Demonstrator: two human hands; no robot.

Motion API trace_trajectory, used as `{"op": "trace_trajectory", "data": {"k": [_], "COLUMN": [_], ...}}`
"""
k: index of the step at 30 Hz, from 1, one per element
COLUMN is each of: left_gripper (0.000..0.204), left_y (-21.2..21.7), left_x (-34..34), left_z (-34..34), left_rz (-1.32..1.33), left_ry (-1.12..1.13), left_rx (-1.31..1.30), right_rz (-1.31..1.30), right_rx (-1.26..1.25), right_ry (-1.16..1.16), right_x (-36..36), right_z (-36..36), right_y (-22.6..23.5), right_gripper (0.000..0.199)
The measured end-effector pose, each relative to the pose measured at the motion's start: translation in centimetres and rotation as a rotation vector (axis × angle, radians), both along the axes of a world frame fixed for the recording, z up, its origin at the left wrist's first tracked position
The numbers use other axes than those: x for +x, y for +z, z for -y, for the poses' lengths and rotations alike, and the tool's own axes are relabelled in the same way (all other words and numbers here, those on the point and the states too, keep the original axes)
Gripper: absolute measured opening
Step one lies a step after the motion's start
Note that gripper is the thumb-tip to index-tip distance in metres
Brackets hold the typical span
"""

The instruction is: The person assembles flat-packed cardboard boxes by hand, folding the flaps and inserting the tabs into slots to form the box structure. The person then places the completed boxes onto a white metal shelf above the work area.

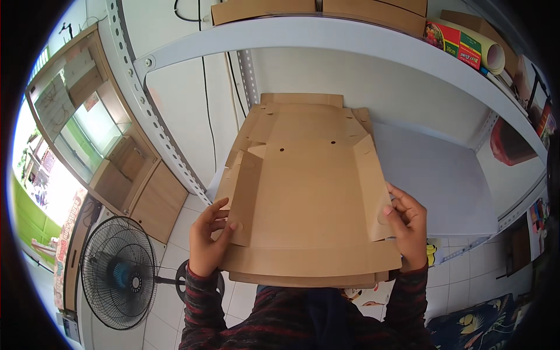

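A brown cardboard box blank [309, 192] lies in front of me, partly folded, with two small round holes toward its far half. Its left side flap [246, 186] and right side flap [367, 186] stand up from the base, while the near flap [309, 261] stays low. My left hand [211, 240] pinches the left flap near its front end, thumb on the inner face. On the opposite side my right hand [408, 224] grips the right flap the same way, fingers outside. More cardboard [309, 281] shows beneath the near edge.
The blank rests on a grey shelf [431, 175] of a metal rack. An upper shelf beam [350, 36] crosses above, carrying cardboard boxes [373, 16] and a red-and-green carton [458, 44]. A black standing fan [119, 273] is at my left, before a wooden glass cabinet [146, 198].
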State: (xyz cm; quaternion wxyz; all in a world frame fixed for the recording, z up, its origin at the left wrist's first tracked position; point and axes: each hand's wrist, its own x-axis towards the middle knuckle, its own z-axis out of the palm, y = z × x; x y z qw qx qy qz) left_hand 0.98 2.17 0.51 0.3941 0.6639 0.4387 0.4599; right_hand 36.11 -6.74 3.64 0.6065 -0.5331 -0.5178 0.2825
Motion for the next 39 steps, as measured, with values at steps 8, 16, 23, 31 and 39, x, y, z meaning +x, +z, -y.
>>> {"op": "trace_trajectory", "data": {"k": [8, 16, 23, 31, 39], "left_gripper": [0.057, 0.048, 0.047, 0.051, 0.029], "left_y": [-0.7, 0.2, 1.2, -0.5, -4.0], "left_x": [0.5, -0.4, -0.6, -0.3, -1.5], "left_z": [0.9, -0.5, -1.4, -2.5, -2.0], "left_rz": [0.148, -0.036, 0.372, 0.836, 1.387], "left_ry": [-0.065, -0.135, -0.169, -0.289, -0.536], "left_rx": [-0.221, -0.215, -0.284, -0.496, -0.821], "right_rz": [-0.137, -0.08, -0.464, -0.887, -0.65], "right_rx": [-0.148, -0.399, -0.267, -0.259, -0.16], "right_ry": [0.077, 0.226, 0.436, 0.564, 0.093], "right_x": [2.8, 2.5, 3.5, 6.8, 3.2], "right_z": [0.2, -2.1, -5.0, -14.1, -17.5], "right_y": [-1.8, -4.0, -5.0, -2.9, 0.1], "right_gripper": [0.05, 0.076, 0.063, 0.069, 0.058]}}
